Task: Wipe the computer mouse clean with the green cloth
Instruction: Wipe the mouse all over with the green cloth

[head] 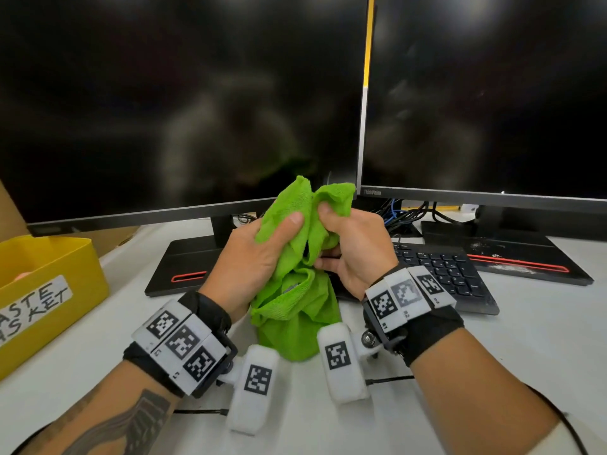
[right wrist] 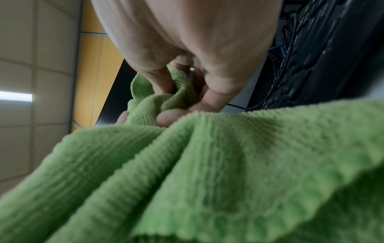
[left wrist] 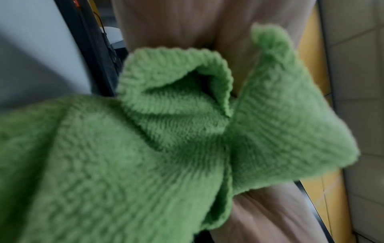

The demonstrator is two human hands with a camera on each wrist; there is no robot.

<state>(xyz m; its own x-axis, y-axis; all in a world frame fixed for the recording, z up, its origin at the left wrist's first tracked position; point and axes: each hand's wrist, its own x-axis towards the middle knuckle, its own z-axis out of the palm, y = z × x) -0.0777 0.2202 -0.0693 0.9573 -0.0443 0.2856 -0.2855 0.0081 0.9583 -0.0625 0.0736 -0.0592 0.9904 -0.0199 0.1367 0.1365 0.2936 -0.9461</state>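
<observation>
White desk (head: 525, 356), green cloth (head: 295, 323) bunched (both hands (head: 249, 261) (head: 354, 251))

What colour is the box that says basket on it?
Yellow. The box with the white handwritten label shows best in the head view, at the left.

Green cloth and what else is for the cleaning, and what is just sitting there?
For the job:
green cloth, gripped by both hands, left and right
mouse: not visible

Just lying about:
keyboard
two monitors
yellow waste basket
</observation>
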